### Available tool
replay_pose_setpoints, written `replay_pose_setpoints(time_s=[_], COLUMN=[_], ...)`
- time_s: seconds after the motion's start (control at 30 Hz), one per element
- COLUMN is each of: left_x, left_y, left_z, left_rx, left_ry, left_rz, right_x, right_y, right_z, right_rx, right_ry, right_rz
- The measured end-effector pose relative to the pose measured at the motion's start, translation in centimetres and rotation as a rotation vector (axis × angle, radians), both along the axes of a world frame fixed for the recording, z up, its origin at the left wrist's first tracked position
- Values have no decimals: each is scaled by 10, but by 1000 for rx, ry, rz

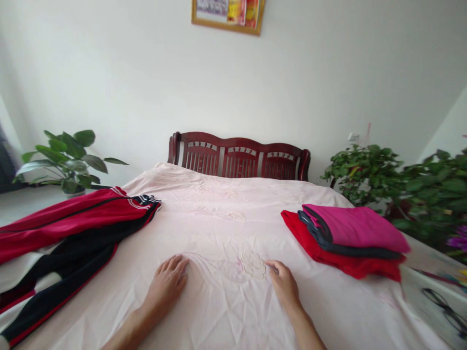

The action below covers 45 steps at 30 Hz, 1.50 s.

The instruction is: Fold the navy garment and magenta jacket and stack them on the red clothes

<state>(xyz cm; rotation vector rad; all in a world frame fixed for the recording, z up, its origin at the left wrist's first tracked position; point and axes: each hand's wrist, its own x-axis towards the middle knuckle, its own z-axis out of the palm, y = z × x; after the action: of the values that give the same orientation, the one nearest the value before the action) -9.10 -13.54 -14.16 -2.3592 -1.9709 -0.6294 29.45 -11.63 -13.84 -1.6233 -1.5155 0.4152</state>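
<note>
A pale pink bedsheet (pixel 204 221) with stitched flowers spreads out in front of me. My left hand (pixel 170 276) lies flat on it, palm down, fingers stretched out. On the other side, my right hand (pixel 283 282) rests on the sheet with its fingertips beside a flower pattern (pixel 253 264); its lower fingers are partly hidden, and nothing shows in it. Small creases run through the cloth between both hands. Red and black trousers (pixel 109 214) with white stripes are laid out at left. A stack of folded clothes sits at right, a magenta garment (pixel 365 228) above dark grey and red ones.
A dark red wooden backrest (pixel 241 155) stands behind the sheet. Leafy potted plants flank it, one at left (pixel 69 155) and others at right (pixel 368 170). Black-framed glasses (pixel 445 308) lie at the lower right. A framed picture (pixel 228 14) hangs on the wall.
</note>
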Motion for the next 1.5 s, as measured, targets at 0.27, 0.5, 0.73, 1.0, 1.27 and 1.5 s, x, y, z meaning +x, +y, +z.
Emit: replay_pose_setpoints(time_s=[0.27,0.5,0.73,1.0,1.27,1.5], left_x=[2,1,1,3,2,2], left_y=[-3,-2,-2,-4,-4,-5], left_z=[5,3,4,7,7,5], left_rx=[-21,-18,-3,-19,-32,0], left_ry=[17,4,-4,1,5,-27], left_rz=[2,6,-9,-5,-12,-21], right_x=[1,2,2,1,3,3], right_y=[0,1,1,1,3,2], right_z=[-1,-2,-3,0,-4,-3], right_rx=[7,4,11,13,-10,-18], right_ry=[10,-1,-11,10,-12,-3], right_rz=[-8,-12,3,3,20,14])
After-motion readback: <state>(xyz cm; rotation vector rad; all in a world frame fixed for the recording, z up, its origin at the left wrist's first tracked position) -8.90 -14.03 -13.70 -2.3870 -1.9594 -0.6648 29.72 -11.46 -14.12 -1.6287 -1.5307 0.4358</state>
